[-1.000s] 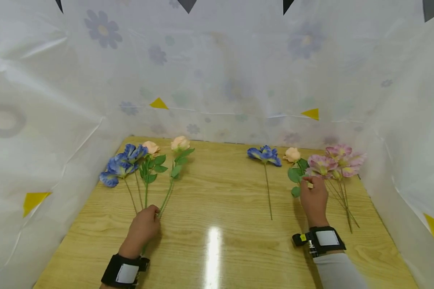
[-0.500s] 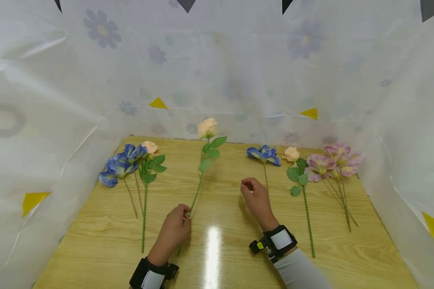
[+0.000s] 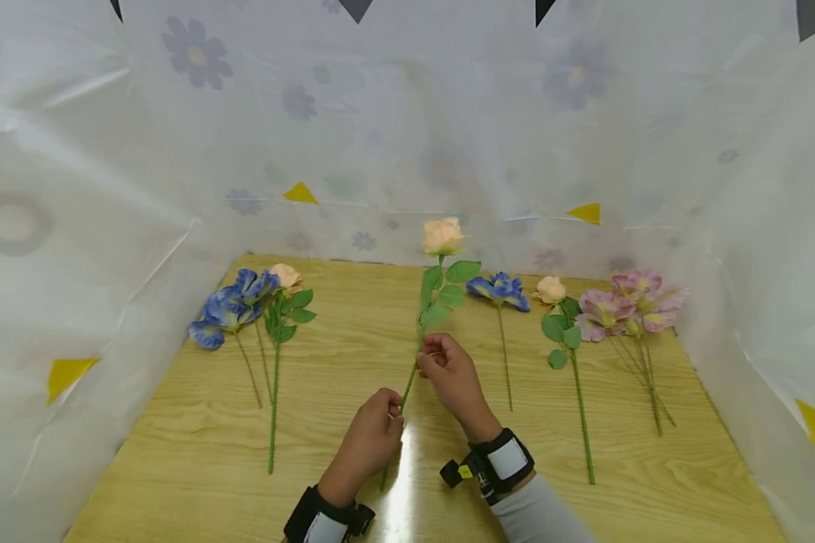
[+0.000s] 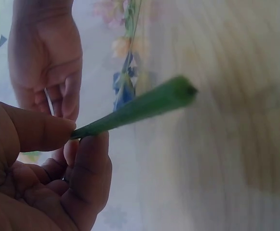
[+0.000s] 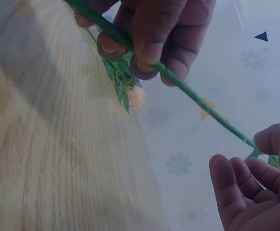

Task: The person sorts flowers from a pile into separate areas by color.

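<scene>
A peach rose (image 3: 443,235) on a long green stem (image 3: 413,377) stands tilted above the middle of the wooden table (image 3: 176,430). My left hand (image 3: 395,411) pinches the lower stem between thumb and forefinger; in the left wrist view the stem's cut end (image 4: 178,94) sticks out past that hand (image 4: 77,137). My right hand (image 3: 426,360) pinches the same stem higher up, just below its leaves (image 3: 448,283). In the right wrist view the stem (image 5: 202,103) runs from the left hand at the top down to the right hand (image 5: 255,147).
On the left lie blue flowers (image 3: 231,309) and another peach rose (image 3: 285,277). On the right lie a blue flower (image 3: 497,289), a peach rose (image 3: 550,289) and pink flowers (image 3: 628,305). White flower-printed plastic sheeting (image 3: 407,136) walls in the table on three sides.
My left hand lifted the peach rose from the left group and carried it right to the middle. My right hand left the right-hand rose, moved left and took hold of the stem.
</scene>
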`<state>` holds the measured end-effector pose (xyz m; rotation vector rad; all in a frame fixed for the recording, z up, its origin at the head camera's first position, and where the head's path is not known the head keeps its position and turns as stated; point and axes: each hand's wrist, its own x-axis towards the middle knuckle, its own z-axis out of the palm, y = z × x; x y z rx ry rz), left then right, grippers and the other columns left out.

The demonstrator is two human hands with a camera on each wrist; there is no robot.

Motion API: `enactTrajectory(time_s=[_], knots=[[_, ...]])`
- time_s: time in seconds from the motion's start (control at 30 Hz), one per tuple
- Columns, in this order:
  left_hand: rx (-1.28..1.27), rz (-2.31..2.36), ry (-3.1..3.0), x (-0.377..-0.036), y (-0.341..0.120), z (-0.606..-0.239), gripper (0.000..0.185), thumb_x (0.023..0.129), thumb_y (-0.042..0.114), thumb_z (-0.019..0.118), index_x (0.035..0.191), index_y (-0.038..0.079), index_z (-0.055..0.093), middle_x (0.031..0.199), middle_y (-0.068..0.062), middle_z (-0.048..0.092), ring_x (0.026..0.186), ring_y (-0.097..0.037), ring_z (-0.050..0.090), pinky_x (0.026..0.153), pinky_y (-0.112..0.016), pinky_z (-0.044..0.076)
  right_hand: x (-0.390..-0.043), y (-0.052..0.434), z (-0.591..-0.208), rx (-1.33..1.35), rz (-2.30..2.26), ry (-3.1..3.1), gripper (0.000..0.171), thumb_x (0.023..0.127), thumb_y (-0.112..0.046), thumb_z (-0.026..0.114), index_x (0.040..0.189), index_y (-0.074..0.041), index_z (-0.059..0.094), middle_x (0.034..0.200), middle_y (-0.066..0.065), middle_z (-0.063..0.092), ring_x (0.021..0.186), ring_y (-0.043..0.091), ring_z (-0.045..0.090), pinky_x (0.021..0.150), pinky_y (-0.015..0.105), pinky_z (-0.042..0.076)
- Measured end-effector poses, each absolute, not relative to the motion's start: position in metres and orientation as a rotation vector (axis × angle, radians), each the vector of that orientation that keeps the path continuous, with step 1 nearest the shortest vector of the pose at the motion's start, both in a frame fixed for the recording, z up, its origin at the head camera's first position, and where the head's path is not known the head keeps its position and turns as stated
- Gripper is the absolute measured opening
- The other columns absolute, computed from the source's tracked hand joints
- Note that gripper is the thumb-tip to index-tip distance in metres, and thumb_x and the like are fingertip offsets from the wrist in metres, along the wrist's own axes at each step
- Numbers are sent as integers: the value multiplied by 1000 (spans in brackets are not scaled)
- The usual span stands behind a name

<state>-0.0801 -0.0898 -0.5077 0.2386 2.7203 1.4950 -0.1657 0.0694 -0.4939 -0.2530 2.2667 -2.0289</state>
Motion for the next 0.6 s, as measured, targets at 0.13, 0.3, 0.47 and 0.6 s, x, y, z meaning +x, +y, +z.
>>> enactTrajectory(time_s=[0.13,0.3,0.47,0.6], knots=[[272,1503,2661,-76,-82,-515,16,92,-5,55,109,-3,53,92,-6,52,71,-12,51,61,-28,45,-155,67,-482,-228,-1994,2262,23,98,-4,59,120,2,56,102,15,60,82,24,62,79,53,54],[275,1520,2625,-75,-79,-520,17,94,-3,55,110,-3,52,94,-6,52,73,-12,52,62,-28,46,-150,69,-479,-233,-1970,2293,21,97,-3,58,118,1,57,103,19,58,79,22,62,74,52,56],[276,1531,2634,-75,-75,-521,19,93,-4,58,111,-3,53,93,-6,52,74,-12,52,63,-27,46,-155,74,-495,-198,-2007,2290,25,98,-5,58,122,0,55,109,22,56,81,21,62,71,47,57],[268,1554,2628,-77,-71,-523,20,92,-1,61,111,-2,55,91,-4,50,72,-9,53,61,-26,46,-155,80,-494,-151,-2031,2289,25,99,-5,57,123,1,55,112,22,55,85,24,61,72,47,57]])
